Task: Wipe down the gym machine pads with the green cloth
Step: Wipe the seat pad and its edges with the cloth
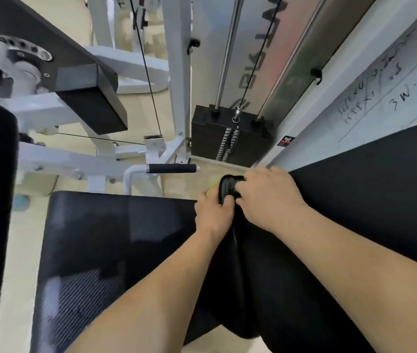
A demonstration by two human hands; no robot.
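Down at the far end of the narrow black pad [228, 185], the left hand [213, 215] clutched the green cloth [212, 189] against it, while the right hand [269, 197] gripped that end with curled fingers.

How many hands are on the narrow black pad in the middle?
2. The left hand grips the left edge of the pad, green cloth showing beside it; the right hand holds its right edge.

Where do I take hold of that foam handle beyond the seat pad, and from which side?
Wrap the black foam sleeve near its middle, coming from above. It lies level with its capped right end free, while the left end runs into the white tube bend, so the top and right side look open.
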